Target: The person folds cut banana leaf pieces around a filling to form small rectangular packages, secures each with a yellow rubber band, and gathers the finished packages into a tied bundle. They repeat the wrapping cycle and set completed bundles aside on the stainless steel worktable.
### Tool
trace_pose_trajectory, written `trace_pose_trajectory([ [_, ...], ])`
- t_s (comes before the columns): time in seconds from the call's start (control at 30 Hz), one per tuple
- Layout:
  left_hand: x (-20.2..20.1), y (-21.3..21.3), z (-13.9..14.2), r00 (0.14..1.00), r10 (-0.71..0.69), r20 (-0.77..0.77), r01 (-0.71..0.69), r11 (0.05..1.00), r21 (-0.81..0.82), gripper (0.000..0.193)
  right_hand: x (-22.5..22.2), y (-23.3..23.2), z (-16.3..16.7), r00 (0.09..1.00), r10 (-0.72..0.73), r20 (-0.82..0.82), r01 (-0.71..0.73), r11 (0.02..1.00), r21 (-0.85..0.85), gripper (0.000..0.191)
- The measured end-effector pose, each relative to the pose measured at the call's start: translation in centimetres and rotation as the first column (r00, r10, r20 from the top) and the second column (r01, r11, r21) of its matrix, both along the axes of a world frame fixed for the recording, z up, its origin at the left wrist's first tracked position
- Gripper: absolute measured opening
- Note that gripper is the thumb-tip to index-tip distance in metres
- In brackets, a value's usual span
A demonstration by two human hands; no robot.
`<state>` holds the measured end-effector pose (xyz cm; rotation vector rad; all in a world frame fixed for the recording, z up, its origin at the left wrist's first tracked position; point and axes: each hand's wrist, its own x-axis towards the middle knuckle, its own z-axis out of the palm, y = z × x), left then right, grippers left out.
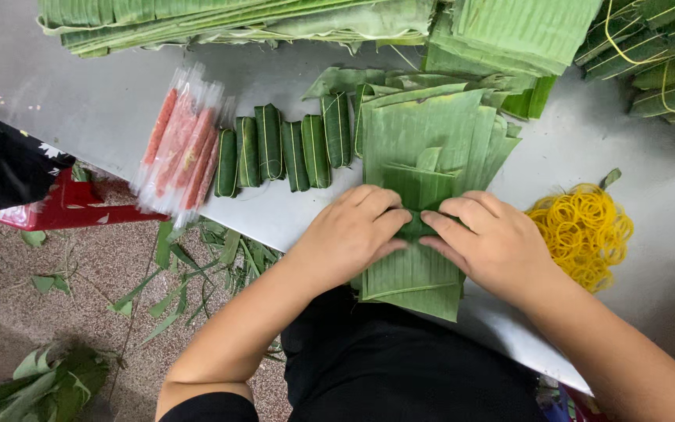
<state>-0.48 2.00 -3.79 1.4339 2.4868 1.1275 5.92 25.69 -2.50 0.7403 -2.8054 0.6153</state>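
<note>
A: Both hands down on the banana leaf stack (423, 141). Left hand (349, 234) and right hand (498, 242) curl fingers inward, pinching a small folded leaf parcel (418, 225) between them.

B: Anything inside it?

A: Probably a filling, but it's hidden. Left of the grip: wrapped leaf rolls (283, 152), plastic-wrapped sausages (177, 148). Right: yellow rubber bands (583, 230).

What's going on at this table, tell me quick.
A person is folding a banana leaf around something small on a grey table. The left hand and right hand pinch the fold together at the middle. A row of finished leaf rolls lies to the left beside clear packets of pink sausages. Yellow rubber bands sit heaped on the right, leaf stacks behind.
</note>
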Motion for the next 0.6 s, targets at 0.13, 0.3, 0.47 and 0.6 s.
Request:
trace_pose_trajectory([
  [0.13, -0.4, 0.1, 0.0, 0.979, 0.047, 0.2, -0.027, 0.995, -0.101, 0.027, -0.5, -0.2, 0.1, 0.986, -0.077, 0.147, 0.08, 0.997, -0.021, 0.032],
  [0.3, -1.4, 0.8, 0.1, 0.981, 0.19, -0.034, -0.191, 0.981, -0.023, 0.025, -1.1, -0.3, 0.2, 0.995, -0.013, -0.103, 0.017, 0.999, 0.035, 0.031],
  [0.47, 1.6, -0.6, 2.1, 0.997, -0.071, -0.03, 0.065, 0.984, -0.167, 0.03, -1.4, -0.5, 0.5, 0.994, -0.002, -0.111, 0.028, 0.973, 0.23, 0.044],
  [0.6, 4.0, -1.2, 2.8, 0.997, -0.059, 0.056, 0.069, 0.98, -0.189, 0.031, -1.3, -0.5, 0.4, 0.999, 0.044, -0.018, -0.043, 0.998, 0.052, 0.033],
])
